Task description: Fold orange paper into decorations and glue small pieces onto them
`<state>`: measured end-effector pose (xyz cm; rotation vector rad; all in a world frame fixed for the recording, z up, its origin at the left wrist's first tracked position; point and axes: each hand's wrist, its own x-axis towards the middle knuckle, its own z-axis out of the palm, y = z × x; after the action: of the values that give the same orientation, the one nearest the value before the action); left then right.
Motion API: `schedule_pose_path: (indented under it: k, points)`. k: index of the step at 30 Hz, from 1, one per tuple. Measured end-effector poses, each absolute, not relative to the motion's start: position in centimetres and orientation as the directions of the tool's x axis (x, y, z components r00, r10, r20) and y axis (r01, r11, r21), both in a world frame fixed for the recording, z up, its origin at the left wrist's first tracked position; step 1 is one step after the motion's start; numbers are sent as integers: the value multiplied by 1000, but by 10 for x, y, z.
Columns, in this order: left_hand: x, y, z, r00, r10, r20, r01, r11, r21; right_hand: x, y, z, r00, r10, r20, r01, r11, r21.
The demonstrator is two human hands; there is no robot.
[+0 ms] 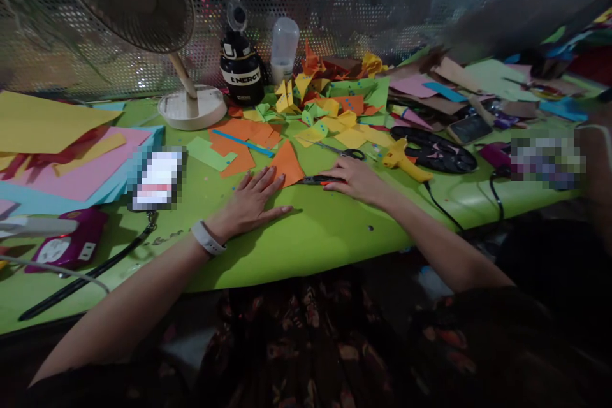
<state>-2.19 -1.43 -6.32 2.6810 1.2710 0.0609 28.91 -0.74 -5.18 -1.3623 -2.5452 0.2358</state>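
The left hand [251, 204] lies flat on the lime-green tabletop [310, 242], its fingers [268, 180] spread wide and released, the tips touching the lower edge of an orange triangular paper piece [289, 162] whose point aims away from the person. Just right of it lies a small black-and-red handled cutting tool [313, 180], long axis left to right. The right hand [358, 182] rests over the tool's right end, fingers loosely stretched; whether they grasp it cannot be told.
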Motion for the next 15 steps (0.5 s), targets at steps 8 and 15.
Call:
schedule_pose_path:
  k: [8,15]
  points:
    - [-23,-15,-66,643,766,1,750,-630,202,291,-11,-52,-533,830,164,792,558,-248]
    - [-25,-13,-70,655,755,28,736,-646,204,287,-11,-51,-541,828,148,794,560,-236]
